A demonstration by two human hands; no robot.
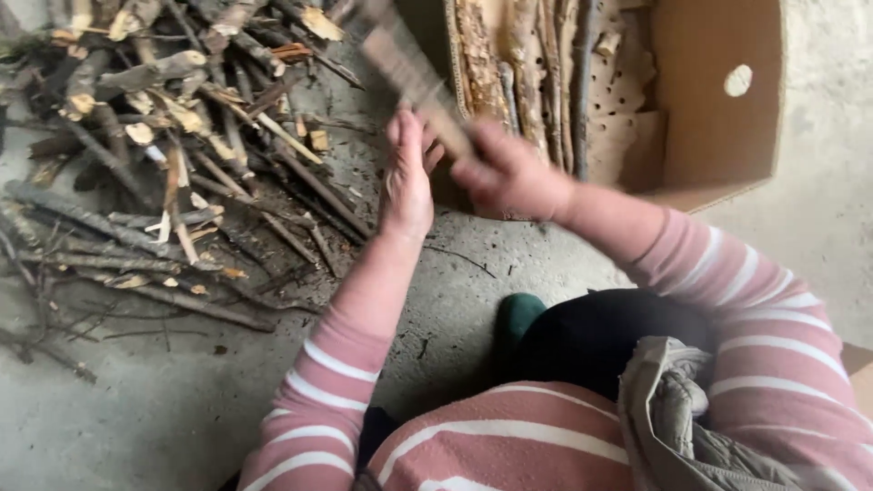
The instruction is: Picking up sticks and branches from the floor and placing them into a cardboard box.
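The right hand (509,173) grips a blurred stick (405,68) beside the cardboard box (718,118) (sticks inside); the left hand (406,177), fingers straight, touches it.

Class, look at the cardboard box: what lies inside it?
Inside the cardboard box lie long sticks stacked lengthwise against its left side, with bare perforated cardboard beside them. The right hand covers the sticks' near ends, and the box bottom beneath them is hidden.

An open brown cardboard box (718,118) lies upper right, holding sticks.
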